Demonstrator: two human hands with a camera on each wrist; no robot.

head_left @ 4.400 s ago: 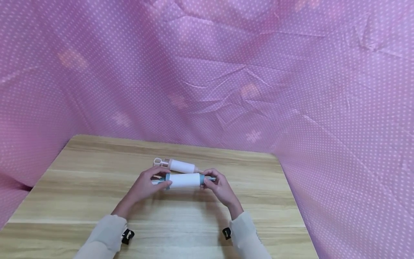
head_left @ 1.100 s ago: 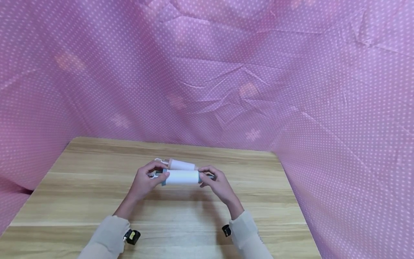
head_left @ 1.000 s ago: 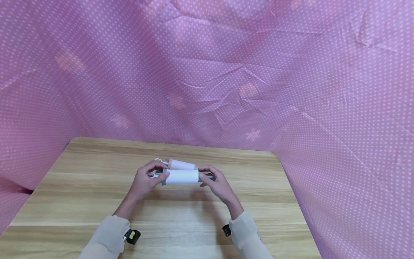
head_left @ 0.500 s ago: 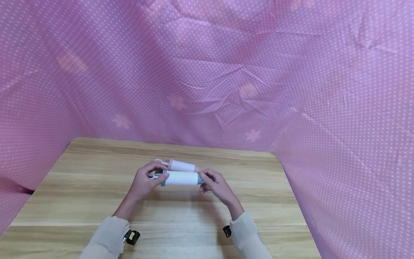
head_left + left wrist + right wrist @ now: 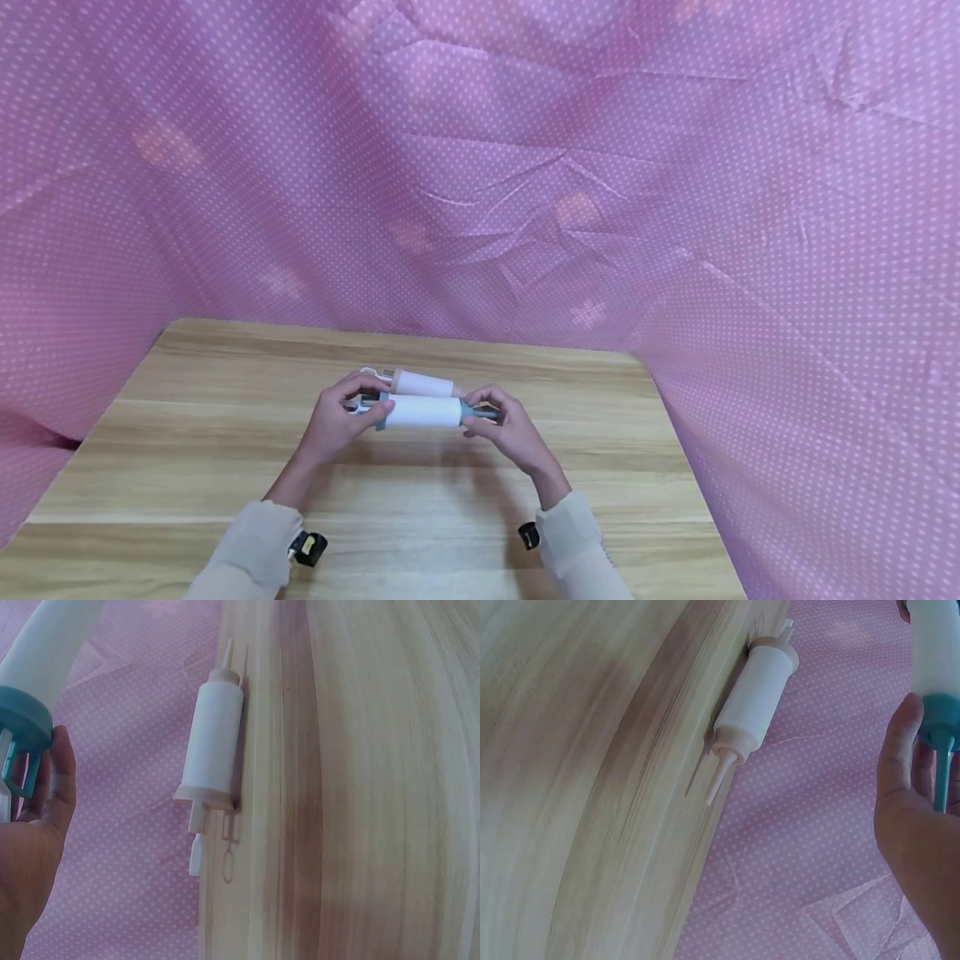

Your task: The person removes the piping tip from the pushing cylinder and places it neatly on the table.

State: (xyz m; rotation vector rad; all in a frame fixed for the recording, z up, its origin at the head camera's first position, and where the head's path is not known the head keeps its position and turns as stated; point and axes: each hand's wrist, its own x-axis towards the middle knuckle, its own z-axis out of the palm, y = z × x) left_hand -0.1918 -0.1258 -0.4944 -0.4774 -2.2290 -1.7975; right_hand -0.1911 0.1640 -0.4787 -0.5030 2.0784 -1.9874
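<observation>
A large syringe with a white barrel and teal ends (image 5: 423, 412) lies level across both hands above the table. My left hand (image 5: 335, 417) grips the teal collar at its plunger end, thumb in front and fingers behind. The white plunger rod (image 5: 5, 776) and a teal finger loop show by that palm in the left wrist view. With thumb and fingers, my right hand (image 5: 512, 429) holds the teal cap at the other end; its thin nozzle (image 5: 942, 780) points toward the palm. Behind it, a second white syringe with peach ends (image 5: 422, 384) lies on the table, partly covered.
The wooden table (image 5: 225, 450) stretches out around the hands. Pink dotted cloth (image 5: 525, 167) hangs behind and along both sides. Small black wrist cameras (image 5: 307, 548) sit at the cuffs.
The right fingers have shifted around the teal cap; half a second ago they covered the nozzle, which now shows. Since the oldest frame the syringe has moved slightly left; the left hand keeps its grip.
</observation>
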